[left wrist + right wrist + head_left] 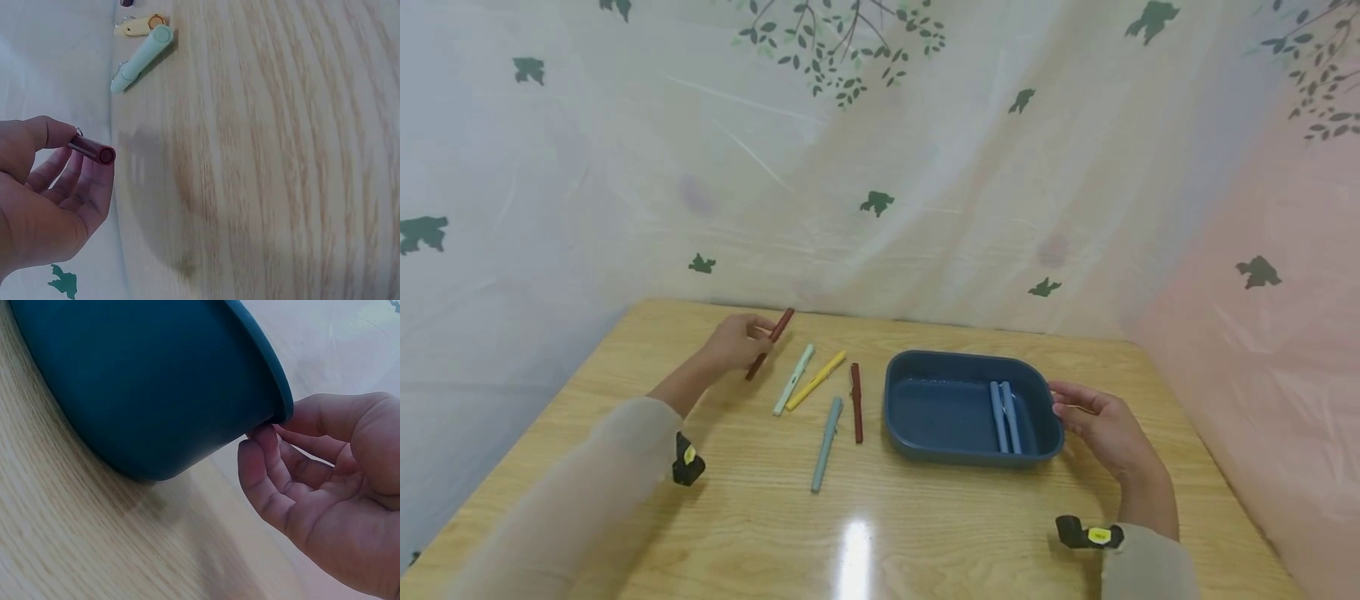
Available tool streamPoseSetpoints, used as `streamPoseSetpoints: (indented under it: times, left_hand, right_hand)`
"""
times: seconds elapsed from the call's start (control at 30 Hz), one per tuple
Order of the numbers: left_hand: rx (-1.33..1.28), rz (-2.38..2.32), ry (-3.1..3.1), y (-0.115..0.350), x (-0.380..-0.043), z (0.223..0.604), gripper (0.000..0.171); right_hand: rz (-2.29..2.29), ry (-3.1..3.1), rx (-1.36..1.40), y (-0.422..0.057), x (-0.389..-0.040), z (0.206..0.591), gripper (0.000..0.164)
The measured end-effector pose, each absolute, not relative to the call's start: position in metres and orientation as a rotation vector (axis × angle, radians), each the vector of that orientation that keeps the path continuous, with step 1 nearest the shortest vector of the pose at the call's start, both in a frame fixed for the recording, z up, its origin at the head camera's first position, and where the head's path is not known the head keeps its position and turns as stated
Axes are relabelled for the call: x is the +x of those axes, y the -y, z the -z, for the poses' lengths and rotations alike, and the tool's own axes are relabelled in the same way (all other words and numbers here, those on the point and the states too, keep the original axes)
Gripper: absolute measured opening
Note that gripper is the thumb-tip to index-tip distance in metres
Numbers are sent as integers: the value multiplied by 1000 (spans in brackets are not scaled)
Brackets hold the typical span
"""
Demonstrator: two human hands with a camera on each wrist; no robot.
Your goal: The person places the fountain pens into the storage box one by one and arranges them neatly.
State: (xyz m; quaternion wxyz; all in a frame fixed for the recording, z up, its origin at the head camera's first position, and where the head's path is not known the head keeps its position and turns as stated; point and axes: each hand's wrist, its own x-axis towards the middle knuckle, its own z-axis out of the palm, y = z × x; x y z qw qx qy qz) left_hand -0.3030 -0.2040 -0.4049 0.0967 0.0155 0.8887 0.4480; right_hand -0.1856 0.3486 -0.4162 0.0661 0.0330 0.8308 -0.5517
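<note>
My left hand (737,342) pinches a dark red pen (782,325) between thumb and fingers, above the table's far left part. In the left wrist view the pen (94,150) points its round end toward the camera. With my right hand (1108,427) I hold the right end of a dark blue rectangular box (970,457). The right wrist view has the fingertips (252,464) at the rim of the box. Two blue pens (998,417) lie side by side within it, near its right end.
Between the left hand and the box lie a pale green pen (793,379), a yellow pen (817,380), a grey-green pen (827,444) and another dark red pen (857,403). The wooden table (760,533) meets a patterned cloth (790,208) at the back.
</note>
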Motion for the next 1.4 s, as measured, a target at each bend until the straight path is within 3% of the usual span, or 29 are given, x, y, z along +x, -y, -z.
streamPoseSetpoints:
  times: [1.4]
  left_hand:
    - [187, -1721, -2386, 142, -289, 380, 40]
  right_hand:
    - [1619, -2526, 19, -350, -184, 416, 56]
